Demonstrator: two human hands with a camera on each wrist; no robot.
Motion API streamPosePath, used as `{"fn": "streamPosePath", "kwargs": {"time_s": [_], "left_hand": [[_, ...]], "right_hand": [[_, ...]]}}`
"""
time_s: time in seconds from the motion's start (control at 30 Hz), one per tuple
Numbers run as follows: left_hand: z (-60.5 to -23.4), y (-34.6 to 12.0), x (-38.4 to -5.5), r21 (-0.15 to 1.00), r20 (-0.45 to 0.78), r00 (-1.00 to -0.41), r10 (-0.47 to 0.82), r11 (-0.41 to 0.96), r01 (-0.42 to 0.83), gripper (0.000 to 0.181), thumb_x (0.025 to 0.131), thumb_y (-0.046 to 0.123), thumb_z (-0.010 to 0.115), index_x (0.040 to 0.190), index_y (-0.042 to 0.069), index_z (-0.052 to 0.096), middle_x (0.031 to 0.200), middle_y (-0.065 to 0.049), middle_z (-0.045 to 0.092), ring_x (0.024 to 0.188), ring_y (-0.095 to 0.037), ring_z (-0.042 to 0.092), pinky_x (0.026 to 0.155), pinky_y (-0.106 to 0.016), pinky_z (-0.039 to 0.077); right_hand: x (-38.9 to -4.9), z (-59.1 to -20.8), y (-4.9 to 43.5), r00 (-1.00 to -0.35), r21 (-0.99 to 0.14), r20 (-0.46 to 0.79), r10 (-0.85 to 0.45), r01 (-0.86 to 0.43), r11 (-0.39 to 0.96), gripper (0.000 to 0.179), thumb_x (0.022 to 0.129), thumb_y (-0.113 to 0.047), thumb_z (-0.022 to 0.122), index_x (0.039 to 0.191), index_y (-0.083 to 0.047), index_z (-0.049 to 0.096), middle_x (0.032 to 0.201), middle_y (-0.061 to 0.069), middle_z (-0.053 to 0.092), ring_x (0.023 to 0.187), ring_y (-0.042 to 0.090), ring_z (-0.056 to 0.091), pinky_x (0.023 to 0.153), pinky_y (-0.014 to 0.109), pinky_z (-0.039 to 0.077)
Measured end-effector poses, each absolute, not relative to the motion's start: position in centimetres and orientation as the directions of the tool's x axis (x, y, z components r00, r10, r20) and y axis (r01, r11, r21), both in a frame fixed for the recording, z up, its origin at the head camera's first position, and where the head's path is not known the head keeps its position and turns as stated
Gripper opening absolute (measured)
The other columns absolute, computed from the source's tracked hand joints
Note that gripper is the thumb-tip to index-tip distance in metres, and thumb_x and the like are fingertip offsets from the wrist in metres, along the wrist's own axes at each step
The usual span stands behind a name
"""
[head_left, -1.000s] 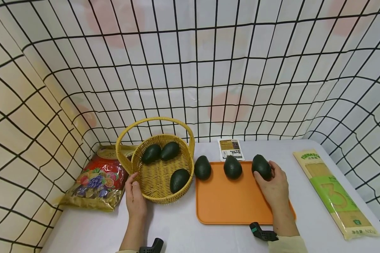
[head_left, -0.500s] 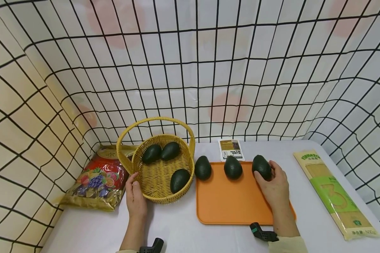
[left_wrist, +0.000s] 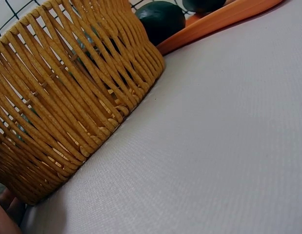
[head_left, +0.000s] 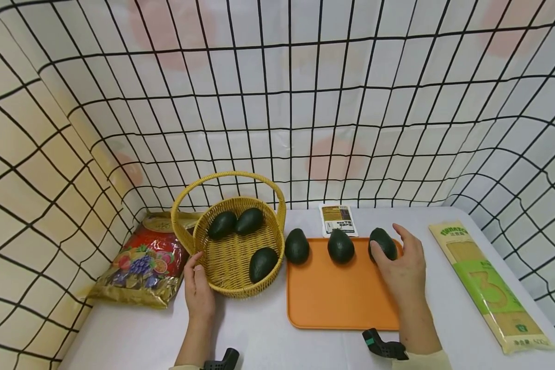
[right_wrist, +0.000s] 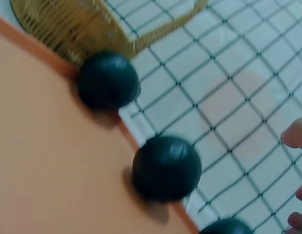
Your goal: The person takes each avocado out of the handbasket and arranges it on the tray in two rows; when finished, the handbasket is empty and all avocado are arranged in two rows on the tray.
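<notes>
My left hand (head_left: 200, 295) rests against the left side of a yellow woven basket (head_left: 228, 262) with an arched handle. Three dark green avocados lie inside it; in the left wrist view its woven wall (left_wrist: 72, 97) covers most of them. Along the far edge of an orange tray (head_left: 339, 298) sit three more: a left avocado (head_left: 297, 246) close to the basket, a middle avocado (head_left: 340, 245) and a right avocado (head_left: 383, 241). My right hand (head_left: 406, 267) is spread at the right avocado, thumb overlapping it and fingers (right_wrist: 298, 134) held away from it.
A red and gold fruit-print bag (head_left: 143, 262) lies left of the basket. Behind the tray is a small white and brown packet (head_left: 338, 220). A long pack of noodles (head_left: 487, 282) lies at the right. Black wire mesh (head_left: 287, 128) encloses the back and sides.
My right hand has let go of the right avocado, its fingers spreading away to the right. That avocado stays on the tray's far edge. The left hand and basket have not moved.
</notes>
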State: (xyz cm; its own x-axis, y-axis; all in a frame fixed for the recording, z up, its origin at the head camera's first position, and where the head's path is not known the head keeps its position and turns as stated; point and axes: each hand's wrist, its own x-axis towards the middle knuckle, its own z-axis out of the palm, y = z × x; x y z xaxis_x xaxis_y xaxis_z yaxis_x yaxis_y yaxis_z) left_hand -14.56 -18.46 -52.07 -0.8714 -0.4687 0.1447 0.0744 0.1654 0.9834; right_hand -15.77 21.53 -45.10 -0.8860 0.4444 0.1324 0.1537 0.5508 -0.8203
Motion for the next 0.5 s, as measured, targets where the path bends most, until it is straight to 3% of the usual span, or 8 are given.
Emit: {"fn": "streamPosePath", "kwargs": {"time_s": [0.23,0.3,0.37,0.5], "left_hand": [[-52.0,-18.5,-14.5,0.984,0.137,-0.869,-0.475,0.168,0.063,0.041,0.112,0.03,0.029,0.144,0.011,0.046,0.161,-0.004,0.038,0.153,-0.024,0.028,0.121,-0.033,0.024],[-52.0,-18.5,-14.5,0.984,0.139,-0.869,-0.476,0.166,0.066,0.041,0.112,0.029,0.029,0.144,0.01,0.046,0.161,-0.005,0.039,0.153,-0.025,0.028,0.121,-0.035,0.024],[-52.0,-18.5,-14.6,0.984,0.14,-0.869,-0.475,0.164,0.069,0.041,0.112,0.029,0.029,0.145,0.009,0.046,0.161,-0.005,0.039,0.153,-0.025,0.028,0.123,-0.039,0.023],[-51.9,-18.4,-14.6,0.985,0.139,-0.869,-0.475,0.157,0.072,0.041,0.112,0.028,0.029,0.145,0.009,0.046,0.161,-0.007,0.038,0.153,-0.027,0.028,0.124,-0.048,0.021]], "right_hand": [[-14.8,-42.8,18.8,-0.925,-0.861,0.205,0.319,-0.016,0.508,0.069,0.09,-0.027,0.077,0.152,-0.019,0.047,0.152,0.012,0.045,0.138,0.034,0.045,0.118,0.054,0.037],[-14.5,-42.5,18.0,-0.94,-0.867,0.211,0.269,-0.053,0.495,0.068,0.091,-0.026,0.078,0.151,-0.019,0.047,0.149,0.01,0.047,0.139,0.03,0.045,0.119,0.046,0.037],[-14.2,-42.3,17.1,-0.949,-0.868,0.228,0.217,-0.097,0.487,0.066,0.091,-0.026,0.078,0.15,-0.018,0.048,0.147,0.008,0.049,0.139,0.027,0.047,0.119,0.03,0.036],[-13.8,-42.3,15.2,-0.954,-0.87,0.276,0.116,-0.197,0.452,0.062,0.091,-0.021,0.078,0.146,-0.017,0.05,0.141,0.006,0.052,0.133,0.025,0.05,0.108,0.007,0.037]]}}
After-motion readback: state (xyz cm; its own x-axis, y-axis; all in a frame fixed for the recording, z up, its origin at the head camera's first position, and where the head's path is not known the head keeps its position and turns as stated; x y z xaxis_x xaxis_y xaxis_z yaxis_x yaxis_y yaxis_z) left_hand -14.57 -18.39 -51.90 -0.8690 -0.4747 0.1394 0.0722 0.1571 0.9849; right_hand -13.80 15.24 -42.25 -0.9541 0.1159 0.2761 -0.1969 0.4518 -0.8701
